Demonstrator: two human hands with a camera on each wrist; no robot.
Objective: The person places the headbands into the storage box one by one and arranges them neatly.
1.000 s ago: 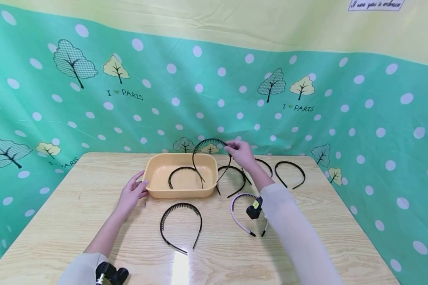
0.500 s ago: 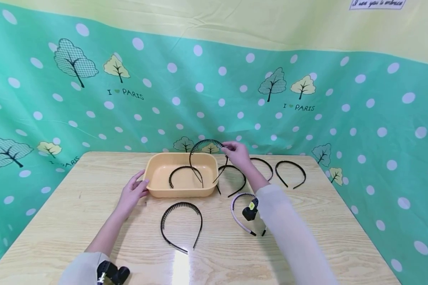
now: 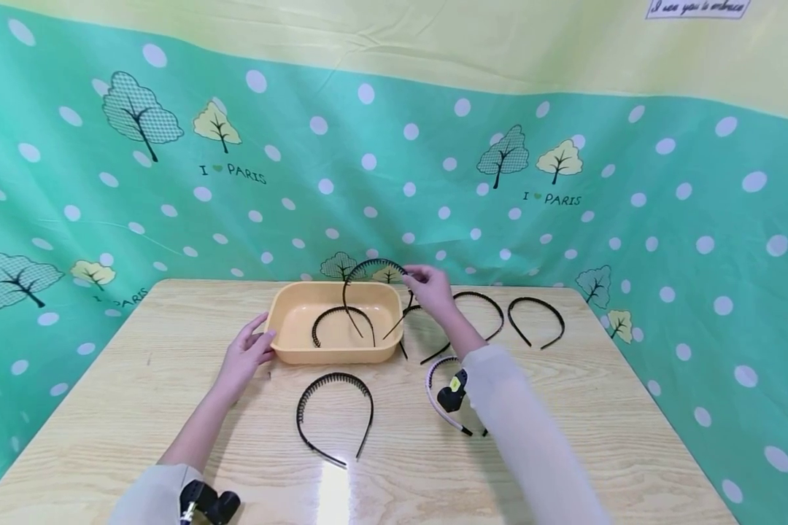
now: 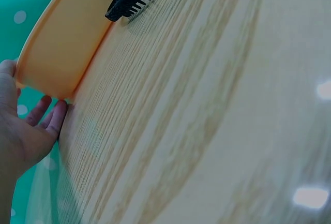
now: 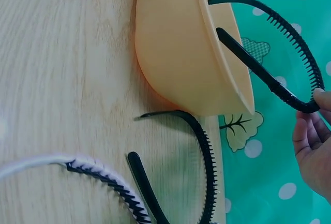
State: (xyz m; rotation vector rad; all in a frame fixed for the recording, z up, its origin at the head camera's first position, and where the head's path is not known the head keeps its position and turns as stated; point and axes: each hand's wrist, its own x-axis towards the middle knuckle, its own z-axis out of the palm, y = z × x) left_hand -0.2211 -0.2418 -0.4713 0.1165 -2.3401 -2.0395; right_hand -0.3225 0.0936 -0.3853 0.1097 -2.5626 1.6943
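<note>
A black toothed headband [image 3: 376,261] is pinched at one side by my right hand [image 3: 431,292], its two ends pointing down over the peach plastic basin [image 3: 331,356]. In the right wrist view, the fingers and thumb of the right hand [image 5: 316,146] grip it near the top of its curve, and its ends overlap the rim. Another black headband [image 3: 328,311] lies inside the basin. At the basin's left end, my left hand [image 3: 244,354] touches the rim with relaxed, spread fingers; the left wrist view shows the left hand [image 4: 26,136] beside the end wall.
On the wood-grain table [image 3: 171,379], a black headband [image 3: 335,376] lies in front of the basin. A lilac headband [image 3: 441,412] lies partly under the right sleeve. Further black headbands [image 3: 502,313] lie right of the basin. A green polka-dot cloth [image 3: 368,182] hangs behind.
My right hand has shifted slightly left and down with the black headband, whose ends have moved further over the basin. The left hand stays at the basin's left end.
</note>
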